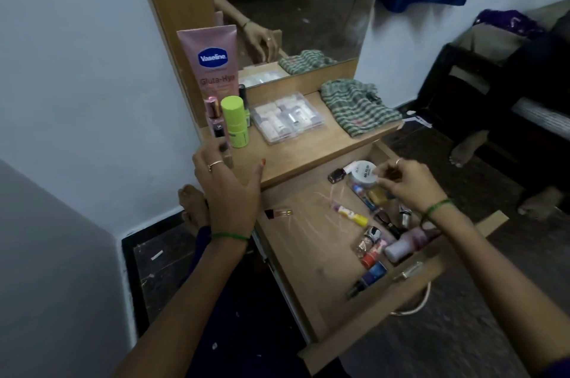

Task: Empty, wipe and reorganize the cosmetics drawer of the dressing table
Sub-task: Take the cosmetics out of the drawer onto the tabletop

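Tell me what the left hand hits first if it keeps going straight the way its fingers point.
Most likely the small pink bottle: the left hand points up and away along the tabletop, its fingertips already at that bottle's base. The green tube stands just right of that line, the Vaseline tube behind. Depth is uncertain.

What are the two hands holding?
The left hand grips a small bottle near its base. The right hand reaches into the drawer; its hold cannot be told.
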